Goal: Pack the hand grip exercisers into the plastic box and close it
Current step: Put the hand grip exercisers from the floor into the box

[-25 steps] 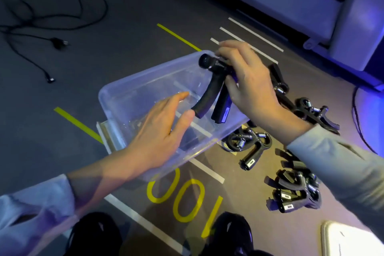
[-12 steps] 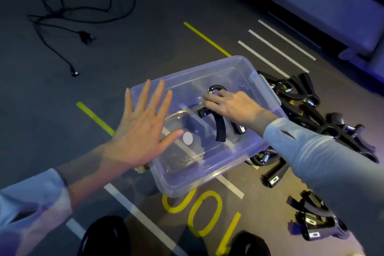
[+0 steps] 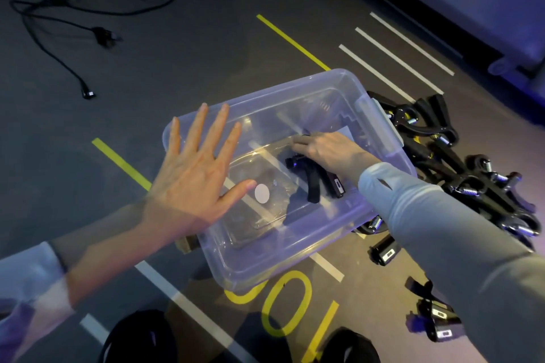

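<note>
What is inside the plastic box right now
One hand grip exerciser lies on the floor of the plastic box, under the right hand, which covers its top end.

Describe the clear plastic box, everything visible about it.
The plastic box is a clear, bluish-tinted rectangular tub with rounded corners, a rolled rim and a latch tab on its far right side. It sits open on the dark floor, skewed to the floor lines, with no lid on it. The left hand lies flat over its near-left rim; the right hand reaches inside, on one black exerciser.
</note>
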